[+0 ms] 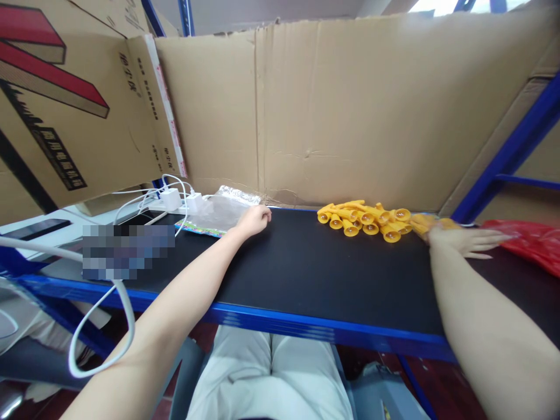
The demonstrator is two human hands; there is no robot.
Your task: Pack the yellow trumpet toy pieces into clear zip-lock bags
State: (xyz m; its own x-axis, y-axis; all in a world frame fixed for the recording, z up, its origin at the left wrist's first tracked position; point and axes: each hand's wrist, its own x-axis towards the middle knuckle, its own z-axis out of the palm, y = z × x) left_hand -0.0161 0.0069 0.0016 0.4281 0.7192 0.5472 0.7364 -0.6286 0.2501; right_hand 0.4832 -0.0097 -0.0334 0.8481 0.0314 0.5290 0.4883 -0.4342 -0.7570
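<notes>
My left hand (252, 220) reaches to the back of the black shelf top (297, 262), its fingers curled at the edge of a stack of clear plastic bags (216, 213). Whether it grips a bag is not visible. My right hand (466, 240) lies flat with fingers stretched out to the right, just beside a pile of several small yellow plastic pieces (367, 219). A few yellow pieces sit right behind its knuckles.
A cardboard wall (350, 105) closes off the back. A printed carton (65, 99) stands at the left above white chargers and cables (175, 198). A red plastic bag (531, 242) lies far right. A blue shelf edge (306, 326) runs along the front.
</notes>
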